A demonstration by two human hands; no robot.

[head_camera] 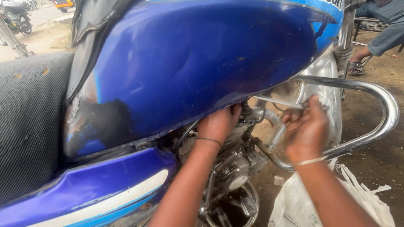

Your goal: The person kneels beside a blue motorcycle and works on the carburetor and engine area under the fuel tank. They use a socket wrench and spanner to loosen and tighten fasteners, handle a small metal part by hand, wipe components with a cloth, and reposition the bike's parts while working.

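Bare dirt ground [378, 155] outdoors, with a white sack [303, 206] lying on it at lower right; a blue motorcycle fills the view, seen from above its side. Blue fuel tank [189, 63]: glossy, scuffed dark at its rear lower corner, overhanging the engine; black textured seat [29, 122] at left; blue side panel [97, 193] with a white stripe beneath the tank. Engine [235, 164]: grey metal, below the tank, with a chrome crash guard [378, 96] curving around its front. Left hand [219, 124]: reaching up under the tank's lower edge just above the engine, fingers curled and tucked against a black fitting [245, 110]; whether they grip it cannot be told; a thin black band circles the wrist. Right hand [305, 128]: beside the crash guard, fingers closed around a slim metal rod-like tool [275, 101] that points toward the left hand; a thin metal bangle sits on the wrist. Upper right: another person's leg and sandalled foot [357, 67], well apart from the hands; upper left: a parked motorcycle [17, 17] in the distance.
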